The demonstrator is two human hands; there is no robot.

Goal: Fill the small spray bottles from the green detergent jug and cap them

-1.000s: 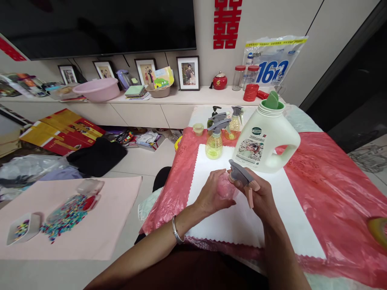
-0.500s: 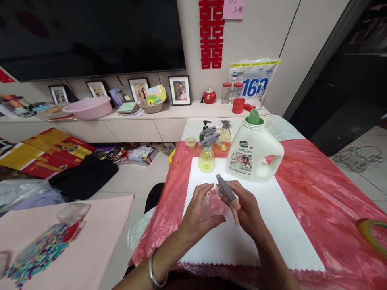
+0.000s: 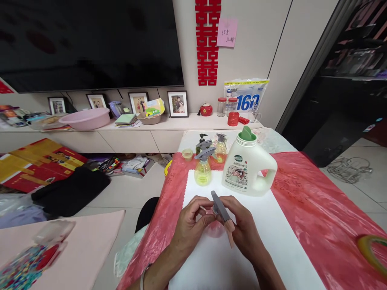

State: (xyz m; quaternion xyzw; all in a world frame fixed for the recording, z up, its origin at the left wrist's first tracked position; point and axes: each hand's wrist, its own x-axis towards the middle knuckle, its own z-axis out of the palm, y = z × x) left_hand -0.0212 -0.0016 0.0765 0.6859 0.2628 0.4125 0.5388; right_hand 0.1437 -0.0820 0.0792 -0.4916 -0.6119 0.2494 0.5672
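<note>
A clear pinkish spray bottle [image 3: 215,230] is between my hands, over the white mat [image 3: 196,264]. My left hand [image 3: 190,225] is closed around its upper part, with thumb and fingers close to the neck. My right hand [image 3: 244,225] grips the grey trigger head [image 3: 221,207] at the bottle's top, its pinkish nozzle end angled toward me. Whether the head is fully seated on the neck is hidden by my fingers. Just beyond stand a spray bottle with yellow-green liquid [image 3: 202,173] and a white detergent jug [image 3: 250,161] with a green cap.
Behind these are an amber spray bottle [image 3: 220,155], a dark pump bottle [image 3: 202,141] and a small tub [image 3: 187,154]. A tape roll [image 3: 370,251] lies on the red plastic table cover [image 3: 302,181] at right. Colourful beads [image 3: 24,262] spread over a pink surface at left.
My left hand has shifted from around the bottle's body up toward its neck. My right hand stays on the trigger head. The camera view has tilted up slightly.
</note>
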